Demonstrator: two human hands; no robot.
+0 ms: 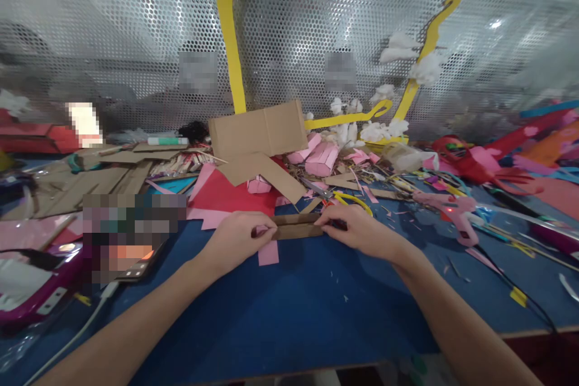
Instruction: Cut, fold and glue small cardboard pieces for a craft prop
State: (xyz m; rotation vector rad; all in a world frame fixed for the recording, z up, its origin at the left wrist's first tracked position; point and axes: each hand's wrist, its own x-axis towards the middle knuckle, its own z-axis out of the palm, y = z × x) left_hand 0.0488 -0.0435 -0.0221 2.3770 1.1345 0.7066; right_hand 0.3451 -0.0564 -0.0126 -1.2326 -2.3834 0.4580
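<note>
Between my two hands is a narrow brown cardboard strip (pixel 296 229) with a fold or groove along its length. My left hand (pixel 239 235) pinches its left end, thumb against fingertips. At the opposite end my right hand (pixel 355 228) pinches it the same way. Under the left fingers a small pink paper piece (pixel 268 253) lies on the blue table. Scissors with yellow handles (pixel 355 200) rest just behind my right hand. Red paper (pixel 230 194) and pink sheets spread behind my left hand.
A pink glue gun (pixel 456 217) with a lit red light and a black cord stands to the right. A phone-like device (pixel 140 259) sits at left. Cardboard pieces (pixel 260 132), pink paper shapes (pixel 322 158) and scraps crowd the back, before a perforated metal panel (pixel 289 30).
</note>
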